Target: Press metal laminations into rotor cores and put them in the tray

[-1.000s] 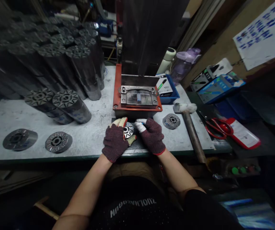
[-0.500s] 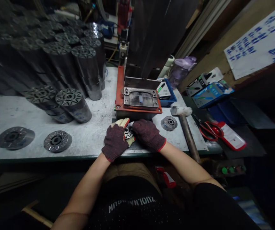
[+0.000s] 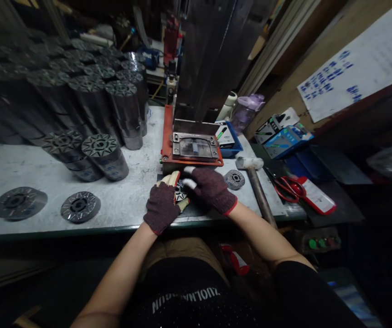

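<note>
Head view: left hand [image 3: 162,204] grips silvery, star-patterned disc [image 3: 180,192]; right hand [image 3: 208,187], grasp unclear.

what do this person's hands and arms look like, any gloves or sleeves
Both the left hand and right hand wear dark maroon knit gloves with red cuff edges. Whitish coverings show at the fingertips. Forearms are bare; a short black sleeve shows on the right arm.

Dim overall, surface [image 3: 137,177] brighter than dark corners; glints on metal stacks [image 3: 90,86], wide-angle stretch, soft blurry edges
</note>
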Demonstrator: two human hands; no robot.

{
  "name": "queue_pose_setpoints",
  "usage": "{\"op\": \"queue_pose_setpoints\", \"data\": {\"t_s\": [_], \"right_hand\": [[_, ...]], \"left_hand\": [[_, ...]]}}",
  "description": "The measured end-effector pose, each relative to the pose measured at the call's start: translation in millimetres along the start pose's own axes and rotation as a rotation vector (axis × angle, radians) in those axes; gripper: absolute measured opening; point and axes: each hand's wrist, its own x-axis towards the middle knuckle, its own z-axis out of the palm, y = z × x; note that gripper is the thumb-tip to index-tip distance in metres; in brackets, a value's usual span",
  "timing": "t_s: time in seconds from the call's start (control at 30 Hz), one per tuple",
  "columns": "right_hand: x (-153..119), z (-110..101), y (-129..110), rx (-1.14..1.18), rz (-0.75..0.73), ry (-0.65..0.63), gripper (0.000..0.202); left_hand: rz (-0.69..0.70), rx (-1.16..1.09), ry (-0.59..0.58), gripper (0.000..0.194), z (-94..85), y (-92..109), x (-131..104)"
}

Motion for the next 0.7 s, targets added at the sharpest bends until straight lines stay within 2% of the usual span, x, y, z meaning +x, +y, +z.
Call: {"op": "queue_pose_setpoints", "data": {"t_s": [0.07, 0.13, 0.23, 0.33, 0.43, 0.57, 0.63, 0.7], "right_hand": [[3.6, -7.0, 10.6, -0.047, 0.028, 0.245, 0.045], [15.0, -15.4, 19.1, -0.113, 0.044, 0.354, 0.049], [36.4, -24.9, 24.8, -0.141, -0.036, 0.294, 0.049], [43.7, -29.1, 20.0, -0.16, -0.088, 0.222, 0.04], [31.1, -27.1, 9.8, -0.21, -0.037, 0.209, 0.03], [15.7, -17.1, 7.5, -0.207, 0.018, 0.325, 0.042], [21.2, -15.6, 12.3, -0.196, 0.005, 0.338, 0.049], [33.2, -20.4, 17.0, -0.182, -0.034, 0.271, 0.051]], "left_hand": [[0.018, 0.068, -0.01, 0.077, -2.3, 4.8, -0.3], [0.059, 0.132, -0.03, 0.065, -4.1, 8.7, 0.3], [0.109, 0.171, -0.06, 0.05, -4.7, 10.9, 2.7], [0.097, 0.169, -0.063, 0.048, -3.5, 10.3, 4.8], [0.035, 0.123, -0.039, 0.056, -1.8, 8.3, 4.7], [-0.016, 0.081, -0.031, 0.073, 0.7, 5.4, 3.9], [-0.023, 0.089, -0.04, 0.074, 1.2, 5.0, 4.3], [-0.031, 0.093, -0.043, 0.074, 0.8, 5.3, 4.8]]}}
